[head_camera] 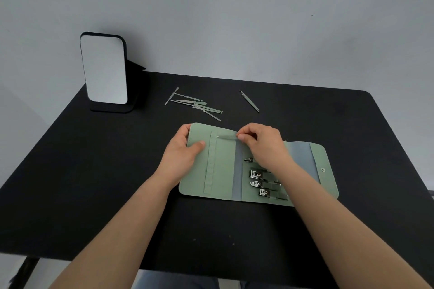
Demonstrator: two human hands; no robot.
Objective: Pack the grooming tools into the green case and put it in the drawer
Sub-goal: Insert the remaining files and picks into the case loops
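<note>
Head view: green case (223,171) lies open on black table (94,183). Left hand (185,155) pinches its left edge, thumb on top. Right hand (260,141) pinches a slim tool (226,138) at the elastic strip. Loose tools (195,104) lie beyond, near mirror (103,68).

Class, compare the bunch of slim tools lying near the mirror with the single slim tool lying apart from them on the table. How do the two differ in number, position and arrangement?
The bunch of slim tools holds several pieces that overlap and cross, while the single tool lies alone, touching nothing. The bunch sits nearer the mirror; the single tool lies further right, beyond the right hand. Both rest on the black table, outside the green case.
</note>
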